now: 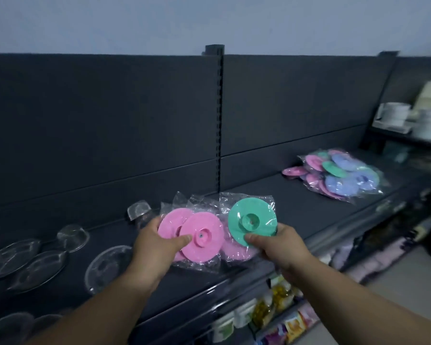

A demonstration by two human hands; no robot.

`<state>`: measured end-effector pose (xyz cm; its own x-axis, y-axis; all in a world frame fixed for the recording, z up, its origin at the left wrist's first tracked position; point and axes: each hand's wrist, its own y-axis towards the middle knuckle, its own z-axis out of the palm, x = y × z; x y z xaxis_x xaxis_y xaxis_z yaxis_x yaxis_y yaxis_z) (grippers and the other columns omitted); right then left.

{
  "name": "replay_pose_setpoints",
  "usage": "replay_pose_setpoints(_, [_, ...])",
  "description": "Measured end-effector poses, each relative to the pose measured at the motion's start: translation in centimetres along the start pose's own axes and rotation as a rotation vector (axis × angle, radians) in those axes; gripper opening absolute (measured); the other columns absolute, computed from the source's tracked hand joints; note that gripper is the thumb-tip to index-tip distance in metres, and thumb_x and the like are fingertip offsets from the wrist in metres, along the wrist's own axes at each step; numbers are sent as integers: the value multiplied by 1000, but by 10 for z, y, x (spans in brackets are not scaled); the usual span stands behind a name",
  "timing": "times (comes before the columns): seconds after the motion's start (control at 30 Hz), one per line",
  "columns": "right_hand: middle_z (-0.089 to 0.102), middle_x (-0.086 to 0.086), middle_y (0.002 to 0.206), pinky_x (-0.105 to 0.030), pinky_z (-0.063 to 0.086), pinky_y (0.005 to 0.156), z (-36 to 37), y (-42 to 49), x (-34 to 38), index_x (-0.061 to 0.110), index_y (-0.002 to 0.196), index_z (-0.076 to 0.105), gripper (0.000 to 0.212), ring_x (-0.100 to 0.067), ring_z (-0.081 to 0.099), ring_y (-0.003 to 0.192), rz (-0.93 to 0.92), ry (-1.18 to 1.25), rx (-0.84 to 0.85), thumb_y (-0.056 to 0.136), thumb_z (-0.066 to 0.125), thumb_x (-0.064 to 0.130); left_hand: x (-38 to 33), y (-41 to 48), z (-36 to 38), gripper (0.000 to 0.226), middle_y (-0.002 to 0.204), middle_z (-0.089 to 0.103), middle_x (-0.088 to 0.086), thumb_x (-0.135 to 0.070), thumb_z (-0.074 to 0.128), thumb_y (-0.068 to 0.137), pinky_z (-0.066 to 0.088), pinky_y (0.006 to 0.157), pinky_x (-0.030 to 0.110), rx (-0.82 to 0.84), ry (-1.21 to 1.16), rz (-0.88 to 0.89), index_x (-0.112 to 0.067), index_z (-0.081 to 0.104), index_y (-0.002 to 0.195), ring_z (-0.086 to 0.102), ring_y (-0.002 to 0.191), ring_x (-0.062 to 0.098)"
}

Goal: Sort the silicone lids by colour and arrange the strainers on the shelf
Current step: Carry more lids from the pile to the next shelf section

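No writing, label or number can be read here

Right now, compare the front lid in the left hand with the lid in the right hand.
The front lid is pink; the right-hand lid is green. The left hand lays its thumb near the front lid's centre knob; the right hand pinches the right-hand lid at its lower rim. Both are round, knobbed and wrapped in clear plastic.

Two pink round silicone lids (201, 236) and a mint-green round silicone lid (251, 220), all in clear wrap. Clear plastic bag (346, 180) mixes pink, green, lilac-blue. Dark grey metal shelf (296, 212).
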<state>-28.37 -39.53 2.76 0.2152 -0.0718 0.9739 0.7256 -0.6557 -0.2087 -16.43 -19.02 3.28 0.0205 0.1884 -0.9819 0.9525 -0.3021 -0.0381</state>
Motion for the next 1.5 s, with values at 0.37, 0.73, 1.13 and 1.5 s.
replay_pose_setpoints(0.37, [73,-11,83,-28,50,58,-187,-48,-41,6,91,66,21,-21,61,63,82,163,-367,74,76,0,-33,-39,165,52,89,63,-8,-3,81,69,55,62,28,349,123,79,-22,55,110,61,79,10])
replay_pose_setpoints(0.73, [72,-15,86,-31,55,61,-405,-44,-88,4,91,68,21,-22,61,65,181,139,-489,73,78,1,-44,-96,393,45,90,68,-1,-7,85,63,59,71,47,460,201,78,-26,58,94,66,81,20])
replay_pose_setpoints(1.13, [73,-15,83,-32,52,64,-464,83,-64,3,92,67,17,-23,61,66,151,166,-378,77,72,-4,-60,-11,492,58,92,70,-11,-39,86,54,58,73,45,307,127,23,-42,57,103,68,82,17])
replay_pose_setpoints(1.5, [71,-12,80,-26,44,53,-450,295,45,2,99,68,23,-20,54,62,48,158,-193,76,75,3,-115,157,523,50,94,69,0,-8,85,65,55,84,43,94,-97,16,-22,56,104,67,84,21])
